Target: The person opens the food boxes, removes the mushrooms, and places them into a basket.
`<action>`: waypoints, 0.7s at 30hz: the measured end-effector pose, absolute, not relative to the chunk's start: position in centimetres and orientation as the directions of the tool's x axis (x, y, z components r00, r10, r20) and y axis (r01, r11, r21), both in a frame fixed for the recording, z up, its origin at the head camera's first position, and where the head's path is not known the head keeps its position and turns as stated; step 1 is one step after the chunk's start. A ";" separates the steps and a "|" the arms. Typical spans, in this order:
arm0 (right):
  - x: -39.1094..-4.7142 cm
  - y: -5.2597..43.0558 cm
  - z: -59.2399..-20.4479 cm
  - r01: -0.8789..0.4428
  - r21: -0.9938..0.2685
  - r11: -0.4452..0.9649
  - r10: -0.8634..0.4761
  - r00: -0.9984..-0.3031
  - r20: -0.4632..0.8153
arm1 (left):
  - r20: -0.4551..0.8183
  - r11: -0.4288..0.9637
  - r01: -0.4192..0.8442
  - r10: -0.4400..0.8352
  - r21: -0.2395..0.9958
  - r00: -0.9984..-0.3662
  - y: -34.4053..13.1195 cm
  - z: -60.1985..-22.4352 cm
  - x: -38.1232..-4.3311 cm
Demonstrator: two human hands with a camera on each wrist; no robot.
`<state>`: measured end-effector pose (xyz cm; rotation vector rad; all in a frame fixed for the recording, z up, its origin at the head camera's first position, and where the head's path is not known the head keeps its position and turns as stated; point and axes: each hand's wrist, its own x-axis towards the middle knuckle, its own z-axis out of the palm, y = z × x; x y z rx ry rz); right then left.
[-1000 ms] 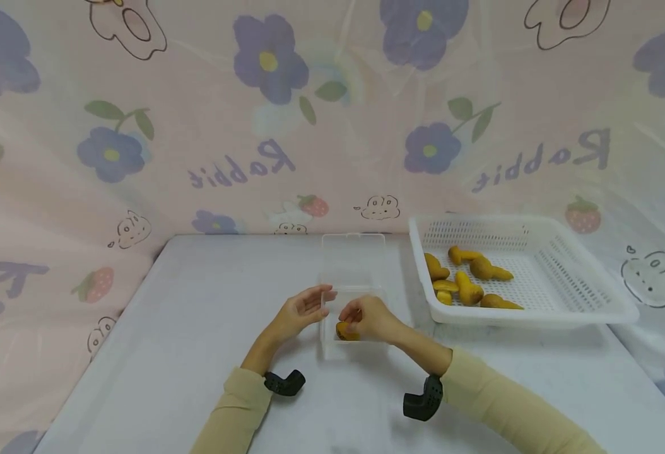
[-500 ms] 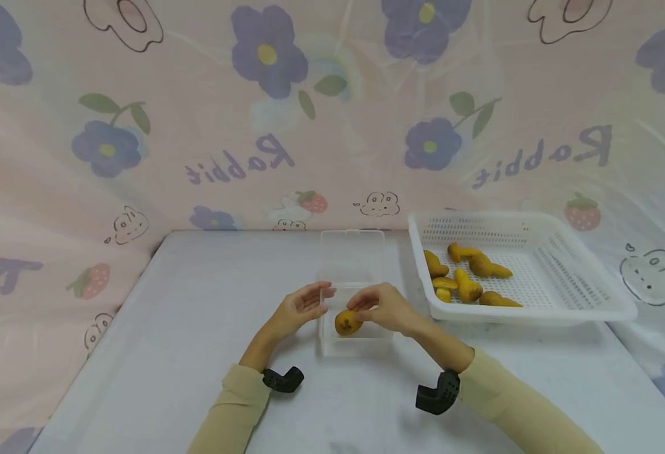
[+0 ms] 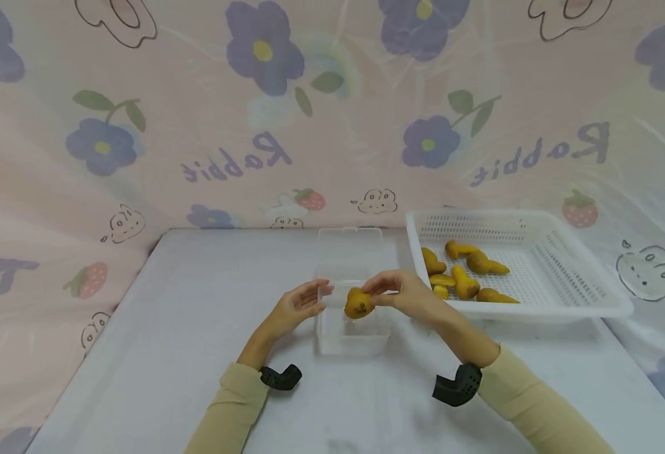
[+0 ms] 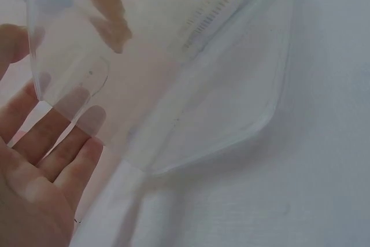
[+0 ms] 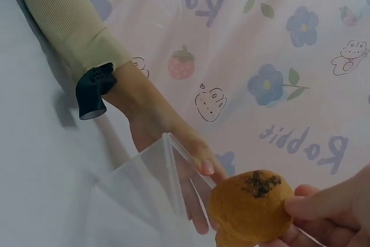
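My right hand (image 3: 411, 297) pinches a yellow-brown mushroom (image 3: 358, 304) between thumb and fingertips, over a clear plastic box (image 3: 355, 345). A dark, rough patch marks the side of the mushroom (image 5: 248, 209) in the right wrist view. The box's clear lid (image 3: 351, 251) stands raised at the back. At the left side of the box is my left hand (image 3: 294, 314), its fingers loosely extended and fingertips at the wall. Through the clear plastic the left fingers (image 4: 72, 157) show in the left wrist view, with the thumb spread apart from them.
On the right, a white perforated basket (image 3: 588, 296) holds several yellow-brown mushrooms (image 3: 464, 284), gathered toward its left side. Both stand on a white table (image 3: 196, 277) that ends at a hanging printed cloth (image 3: 332, 126).
The mushroom has risen from low in the box, and its dark patch has come into view. My right hand has moved up and right with it; the left hand stays at the box.
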<state>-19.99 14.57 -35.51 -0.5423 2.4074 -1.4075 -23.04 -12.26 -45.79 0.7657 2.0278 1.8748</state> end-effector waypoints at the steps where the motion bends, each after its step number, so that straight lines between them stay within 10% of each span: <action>1: -20.0 14.7 -35.4 -0.175 -0.878 0.446 -0.468 -0.882 -0.063 | 0.153 0.020 0.196 0.550 0.980 -0.821 -12.2 -45.8 -23.1; 21: -19.1 17.2 -32.0 -0.170 -0.906 0.388 -0.444 -0.896 -0.022 | 0.120 0.049 0.174 0.545 0.984 -0.830 -12.3 -45.5 -22.9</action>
